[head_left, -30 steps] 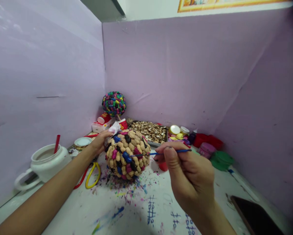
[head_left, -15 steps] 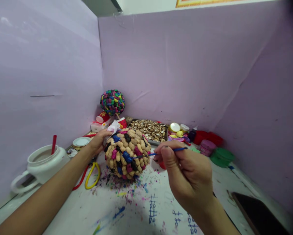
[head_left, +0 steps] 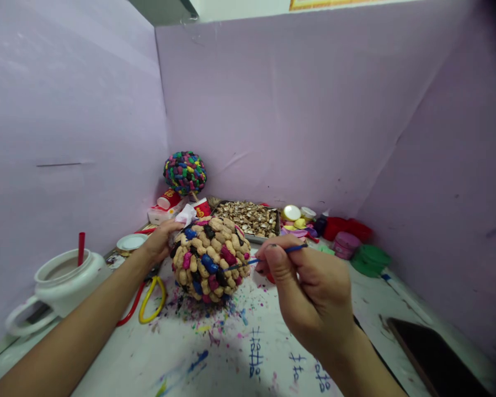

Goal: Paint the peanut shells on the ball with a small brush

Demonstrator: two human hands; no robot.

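A ball covered in peanut shells [head_left: 220, 242] is held just over the paint-spattered white tabletop. Most of its shells are bare tan; some are painted blue, black or magenta. My left hand [head_left: 163, 240] grips it at the far left side, by a crumpled white tissue [head_left: 186, 214], its fingertips partly hidden behind the ball. In a closed pinch, my right hand [head_left: 312, 284] holds a thin blue paintbrush [head_left: 256, 261]. The brush tip touches the front of the ball, beside a blue-painted shell [head_left: 209, 264].
A finished-looking multicoloured ball [head_left: 185, 173] stands at the back left. Behind the work lies a tray of peanut shells [head_left: 248, 218]. A white pot [head_left: 69, 284] and yellow-red scissors [head_left: 152, 300] are at left. Paint tubs [head_left: 371, 260] and a dark phone-like slab [head_left: 432, 353] lie right.
The whole scene has shifted slightly left as the view turned. The brush tip has moved a little lower on the ball, near the blue shell's lower right. Both grips stay the same.
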